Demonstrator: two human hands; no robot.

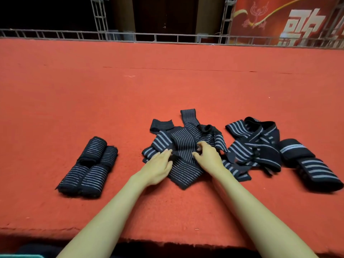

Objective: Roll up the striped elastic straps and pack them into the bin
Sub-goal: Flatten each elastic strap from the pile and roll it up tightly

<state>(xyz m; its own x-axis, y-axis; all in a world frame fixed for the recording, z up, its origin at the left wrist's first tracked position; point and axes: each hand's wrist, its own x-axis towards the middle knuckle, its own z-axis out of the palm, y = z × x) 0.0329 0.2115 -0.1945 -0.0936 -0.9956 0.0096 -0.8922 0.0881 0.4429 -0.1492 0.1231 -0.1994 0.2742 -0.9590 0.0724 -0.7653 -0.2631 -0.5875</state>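
Observation:
A heap of loose black straps with pale stripes (188, 138) lies in the middle of the red carpeted surface (130, 94). My left hand (160, 164) rests flat on the heap's near left side, fingers straight. My right hand (208, 157) has curled fingers that pinch a thin-striped strap (183, 164) at the heap's centre. Several rolled straps (89, 168) lie side by side to the left. A second tangle of wide-striped straps (255, 144) lies to the right, with two rolled ones (307, 164) beyond it. No bin shows in the head view.
The carpet's frayed front edge (167, 241) runs close to me. A metal truss rail (167, 37) bounds the far side, with a red banner (288, 21) behind it at the right. A teal patch (18, 256) shows at the bottom left corner.

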